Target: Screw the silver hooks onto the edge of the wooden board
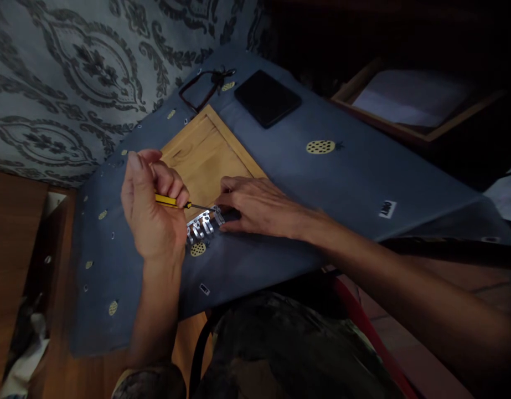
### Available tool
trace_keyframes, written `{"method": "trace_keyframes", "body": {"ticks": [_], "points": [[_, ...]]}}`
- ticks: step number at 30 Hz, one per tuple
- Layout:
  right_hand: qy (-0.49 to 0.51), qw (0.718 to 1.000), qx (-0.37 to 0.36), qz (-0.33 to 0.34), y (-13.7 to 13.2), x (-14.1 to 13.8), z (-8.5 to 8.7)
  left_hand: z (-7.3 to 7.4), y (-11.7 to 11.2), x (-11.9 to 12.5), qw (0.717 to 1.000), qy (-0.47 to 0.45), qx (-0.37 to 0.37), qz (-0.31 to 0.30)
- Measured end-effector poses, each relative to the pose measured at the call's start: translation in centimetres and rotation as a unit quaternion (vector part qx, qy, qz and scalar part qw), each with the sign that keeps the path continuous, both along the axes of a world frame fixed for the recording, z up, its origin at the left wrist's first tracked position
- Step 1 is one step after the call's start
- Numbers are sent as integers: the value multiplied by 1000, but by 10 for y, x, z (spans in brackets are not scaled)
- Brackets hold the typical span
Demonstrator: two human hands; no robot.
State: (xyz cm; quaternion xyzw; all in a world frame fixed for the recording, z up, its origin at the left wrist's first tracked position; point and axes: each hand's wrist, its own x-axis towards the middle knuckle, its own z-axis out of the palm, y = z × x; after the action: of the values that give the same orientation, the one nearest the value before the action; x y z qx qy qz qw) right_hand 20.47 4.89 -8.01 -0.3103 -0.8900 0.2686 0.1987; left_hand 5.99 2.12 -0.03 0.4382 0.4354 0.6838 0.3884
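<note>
The person's left hand (158, 219), palm turned up towards the head, is curled round the yellow-and-black handle of a slim screwdriver (168, 201). The tool's thin metal shaft points across to a row of silver, curved metal pieces (207, 224), which lies along the near edge of a light-brown, rectangular wooden board with a raised border (213, 158). The right hand (261, 208), back uppermost, has its fingers and thumb closed about the last piece at the right end of that row. The tip meets this piece or stops just beside it; the dim, slightly blurred view does not settle which.

The board lies flat on a worktop (280, 260) covered by a dark blue-grey cloth (355, 188) printed with yellow pineapples. Beyond it rest a black, flat, rectangular tablet-like object (267, 98) and a pair of dark-framed eyeglasses (217, 78), well apart from both hands. At the far right, a wooden drawer (465, 116) stands open with white paper (408, 97) inside. A pale fabric with grey floral medallions (93, 72) hangs behind the far left edge.
</note>
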Motion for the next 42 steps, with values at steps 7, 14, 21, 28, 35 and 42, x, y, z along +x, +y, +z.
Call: {"method": "trace_keyframes", "body": {"ticks": [7,14,21,28,35,42], "points": [[9,1000,-13,4,-1,2,1,1,0,6,999,17,-1,-50],[-7,1000,-11,3,-1,1,5,4,14,-15,964,84,-12,-250],[-16,1000,-10,3,0,1,5,3,11,-12,978,64,-22,-197],[-7,1000,-6,-1,0,0,2,-4,6,5,1000,7,-13,18],[5,1000,-1,3,0,1,-1,-3,6,-1,993,47,0,-110],[3,1000,-10,1,-1,1,2,-1,15,-18,954,81,2,-288]]}}
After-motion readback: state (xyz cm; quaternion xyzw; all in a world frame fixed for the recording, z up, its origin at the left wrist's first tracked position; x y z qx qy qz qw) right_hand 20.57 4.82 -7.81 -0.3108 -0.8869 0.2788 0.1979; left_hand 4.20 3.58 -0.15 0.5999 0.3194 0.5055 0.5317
